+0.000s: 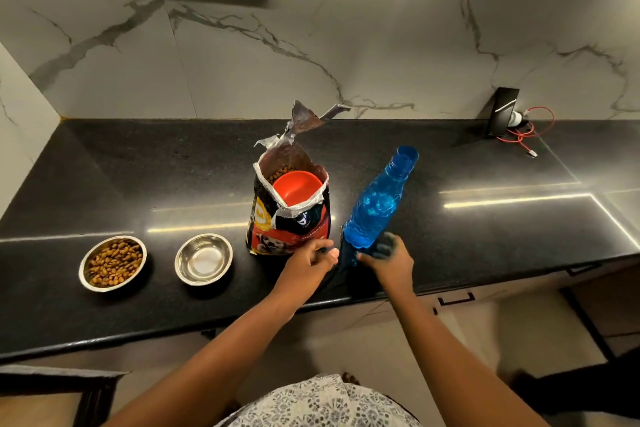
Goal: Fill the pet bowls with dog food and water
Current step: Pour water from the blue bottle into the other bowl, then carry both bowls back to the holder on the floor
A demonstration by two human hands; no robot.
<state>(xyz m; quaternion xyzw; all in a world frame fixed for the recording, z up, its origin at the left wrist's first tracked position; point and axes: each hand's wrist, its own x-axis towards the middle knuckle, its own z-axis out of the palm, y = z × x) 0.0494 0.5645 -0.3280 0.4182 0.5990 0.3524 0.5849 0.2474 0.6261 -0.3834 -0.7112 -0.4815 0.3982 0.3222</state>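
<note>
Your right hand [388,258] grasps the base of a tilted, uncapped blue water bottle [379,199]; your left hand's [311,258] fingers pinch its dark strap. The empty bowl [203,258] sits well left, so water may spill onto the surface [485,218].

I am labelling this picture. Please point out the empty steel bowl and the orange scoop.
empty steel bowl [203,259]: head view, on its bare inner bottom.
orange scoop [297,187]: head view, inside its cup.

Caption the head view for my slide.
Kibble fills one steel bowl, the other bowl is empty; both hands work at a blue bottle.
</note>
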